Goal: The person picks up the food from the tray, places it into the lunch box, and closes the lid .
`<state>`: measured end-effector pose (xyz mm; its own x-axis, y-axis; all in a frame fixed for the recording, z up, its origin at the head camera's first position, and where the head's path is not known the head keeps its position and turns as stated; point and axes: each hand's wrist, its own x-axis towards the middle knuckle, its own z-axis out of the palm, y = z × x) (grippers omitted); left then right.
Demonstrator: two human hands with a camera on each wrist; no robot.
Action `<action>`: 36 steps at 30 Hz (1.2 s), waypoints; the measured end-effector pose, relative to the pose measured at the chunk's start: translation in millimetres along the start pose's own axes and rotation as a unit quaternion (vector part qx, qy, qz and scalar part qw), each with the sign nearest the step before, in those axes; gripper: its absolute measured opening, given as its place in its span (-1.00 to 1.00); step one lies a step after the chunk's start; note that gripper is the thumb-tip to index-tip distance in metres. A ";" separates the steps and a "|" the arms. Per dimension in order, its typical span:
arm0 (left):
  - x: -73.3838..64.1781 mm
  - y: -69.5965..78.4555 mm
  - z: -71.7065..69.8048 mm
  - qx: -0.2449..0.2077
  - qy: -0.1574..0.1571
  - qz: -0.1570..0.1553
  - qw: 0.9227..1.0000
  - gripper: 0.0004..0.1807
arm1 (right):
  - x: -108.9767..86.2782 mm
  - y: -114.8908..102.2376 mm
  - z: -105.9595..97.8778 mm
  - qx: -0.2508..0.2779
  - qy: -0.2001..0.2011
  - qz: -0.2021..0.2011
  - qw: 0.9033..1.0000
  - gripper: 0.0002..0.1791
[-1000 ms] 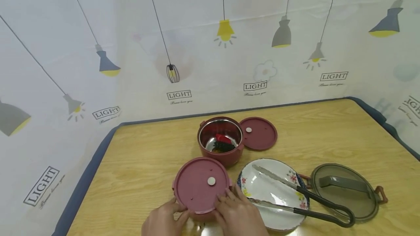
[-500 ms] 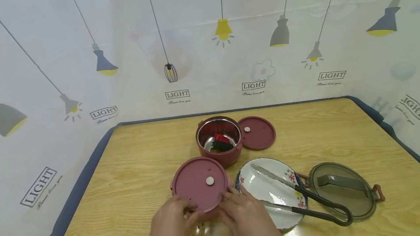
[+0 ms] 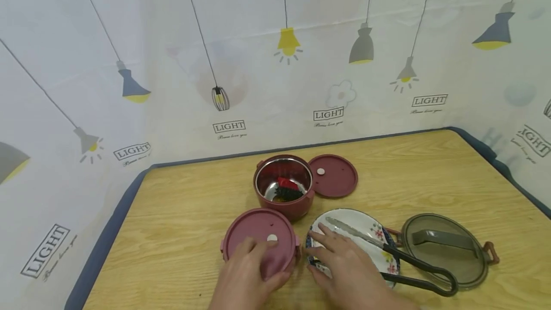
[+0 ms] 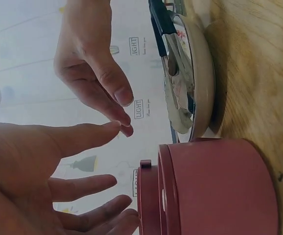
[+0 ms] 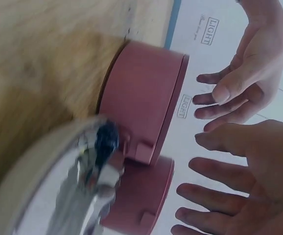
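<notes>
A pink lidded pot (image 3: 281, 252) with a white button on its lid stands near the table's front. My left hand (image 3: 247, 269) is above it with loosely spread fingers that hold nothing; the left wrist view shows the fingers (image 4: 95, 215) near the lid. My right hand (image 3: 350, 269) hovers over the near left side of a flowered white bowl (image 3: 359, 221), its fingers (image 5: 220, 171) spread and apart from the pot. Across the bowl lie tongs (image 3: 413, 260) with black handles, partly hidden by my right hand.
Behind stands a dark red pot (image 3: 281, 207) without its lid, with something red and dark green inside. A matching lid (image 3: 337, 176) lies beside it. To the right is a see-through lid (image 3: 445, 252) with red side handles showing. A printed curtain (image 3: 258, 61) borders the table.
Both hands have left the front edge of the pink pot's lid. The left rose over the lid, and the right moved right over the bowl.
</notes>
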<state>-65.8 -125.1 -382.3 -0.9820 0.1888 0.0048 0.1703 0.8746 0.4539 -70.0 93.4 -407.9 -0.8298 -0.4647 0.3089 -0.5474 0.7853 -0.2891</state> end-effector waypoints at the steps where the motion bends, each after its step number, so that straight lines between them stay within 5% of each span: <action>1: 0.7 1.4 -0.5 -0.001 0.001 0.005 1.000 -0.35 | -0.1 2.3 -2.3 -0.010 0.013 -0.005 1.000 -0.66; 10: 11.4 13.9 -7.6 -0.030 0.028 0.076 0.996 -0.21 | 3.0 22.1 -22.2 -0.060 0.062 -0.002 0.996 -0.47; 17: 27.4 30.5 -12.2 -0.057 -0.020 0.075 0.995 -0.08 | 9.1 38.5 -36.3 -0.071 0.076 -0.024 0.994 -0.39; 30: 73.2 52.8 -10.8 -0.050 -0.025 0.118 0.991 0.07 | 28.7 70.6 -59.3 -0.078 0.038 -0.019 0.996 -0.20; 36: 92.2 60.2 -5.6 -0.044 -0.041 0.105 0.993 0.07 | 38.1 83.5 -65.7 -0.071 0.014 -0.025 0.997 -0.17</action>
<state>-146.5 -57.5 -349.5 -0.9150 0.4017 0.0368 0.3595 0.7709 0.5259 -140.1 168.1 -360.8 -0.7979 -0.4941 0.3453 -0.5651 0.8125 -0.1431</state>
